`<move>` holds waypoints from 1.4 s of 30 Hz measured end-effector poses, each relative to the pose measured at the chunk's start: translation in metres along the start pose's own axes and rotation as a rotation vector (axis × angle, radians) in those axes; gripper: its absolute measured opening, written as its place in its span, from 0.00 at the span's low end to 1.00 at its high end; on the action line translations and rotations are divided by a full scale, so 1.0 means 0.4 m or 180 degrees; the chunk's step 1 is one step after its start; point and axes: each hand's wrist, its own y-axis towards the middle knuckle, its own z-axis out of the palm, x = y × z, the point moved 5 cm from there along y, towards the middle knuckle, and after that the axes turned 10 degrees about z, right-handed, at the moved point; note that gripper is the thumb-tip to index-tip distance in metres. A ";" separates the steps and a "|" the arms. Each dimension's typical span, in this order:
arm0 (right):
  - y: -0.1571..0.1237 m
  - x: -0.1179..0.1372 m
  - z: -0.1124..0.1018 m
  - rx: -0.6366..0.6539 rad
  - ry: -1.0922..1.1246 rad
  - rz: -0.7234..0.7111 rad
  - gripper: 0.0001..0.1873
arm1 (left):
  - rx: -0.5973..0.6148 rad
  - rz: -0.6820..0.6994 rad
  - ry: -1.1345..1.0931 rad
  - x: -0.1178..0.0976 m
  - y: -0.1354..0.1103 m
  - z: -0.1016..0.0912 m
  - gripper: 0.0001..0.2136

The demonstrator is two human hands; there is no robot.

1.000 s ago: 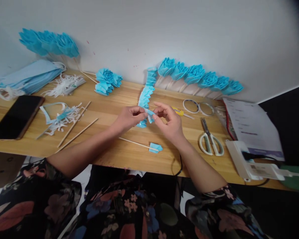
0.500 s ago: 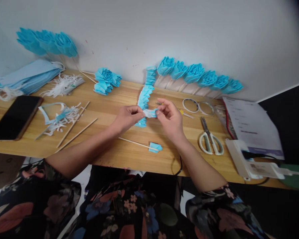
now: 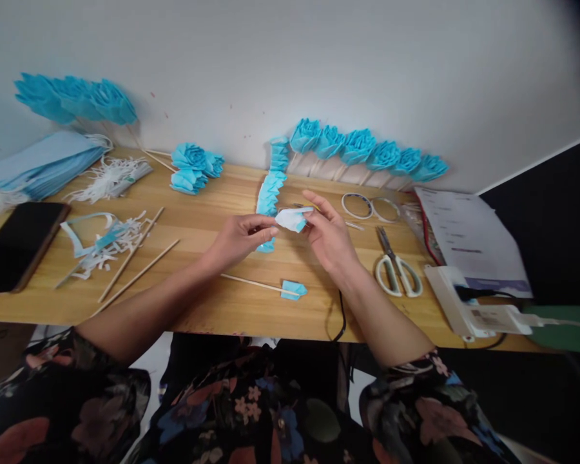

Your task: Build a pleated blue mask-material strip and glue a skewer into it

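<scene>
My left hand (image 3: 238, 237) and my right hand (image 3: 329, 236) meet above the middle of the wooden table (image 3: 212, 212). Both pinch a small light-blue folded piece of paper (image 3: 291, 219) between thumb and fingers. Right behind it a row of folded blue pieces (image 3: 269, 188) runs back toward the wall. In front of my hands lies a wooden stick with a blue folded tip (image 3: 290, 289).
Blue paper roses (image 3: 367, 148) lean on the wall; more roses (image 3: 192, 165) lie left of the row. White-handled scissors (image 3: 395, 269), tape rings (image 3: 356, 205), papers (image 3: 464, 232) and a white device (image 3: 468, 303) sit right. A phone (image 3: 14, 245), sticks (image 3: 130, 264), scraps and stacked blue masks (image 3: 38, 164) lie left.
The small blue piece has been turned and opened out between my fingers, showing more of its pale side. My head has shifted, so everything sits slightly left and lower in view.
</scene>
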 end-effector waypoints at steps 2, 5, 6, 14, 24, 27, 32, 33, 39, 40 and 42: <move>0.001 0.005 -0.001 0.0027 0.0078 -0.0016 0.24 | 0.0032 -0.0043 0.0017 0.008 0.001 0.000 0.14; 0.000 0.009 -0.001 0.0033 0.0062 -0.0023 0.24 | 0.0017 -0.0135 0.0050 0.015 0.001 -0.004 0.15; -0.001 0.009 -0.001 0.0021 0.0044 -0.0032 0.24 | 0.0014 -0.0153 0.0035 0.014 0.001 -0.005 0.16; 0.003 0.011 -0.003 0.0126 -0.0392 -0.0282 0.27 | -0.0255 -0.0488 -0.0470 0.002 -0.003 -0.009 0.20; -0.030 0.017 0.031 0.0535 -0.0817 -0.0174 0.24 | -0.0504 -0.0131 -0.0472 -0.005 0.009 -0.029 0.16; -0.036 0.017 0.042 0.0607 -0.0970 -0.0292 0.23 | -0.0328 -0.0190 -0.0574 0.001 0.010 -0.016 0.21; -0.044 0.016 0.055 0.0816 -0.1351 -0.0462 0.23 | -0.0218 -0.0205 -0.0592 0.009 0.008 -0.010 0.15; -0.045 0.017 0.056 0.0834 -0.1374 -0.0480 0.23 | -0.0248 -0.0214 -0.0603 0.010 0.007 -0.012 0.14; -0.041 0.030 0.038 0.0700 -0.1120 -0.0473 0.20 | -0.0631 -0.0381 -0.1017 0.024 0.007 -0.028 0.15; -0.040 0.034 0.034 0.0643 -0.1152 -0.0546 0.19 | -0.0710 -0.0395 -0.1100 0.028 0.008 -0.030 0.15; -0.042 0.046 0.026 0.0524 -0.1335 -0.0817 0.17 | -0.0830 -0.0411 -0.1209 0.035 0.010 -0.035 0.15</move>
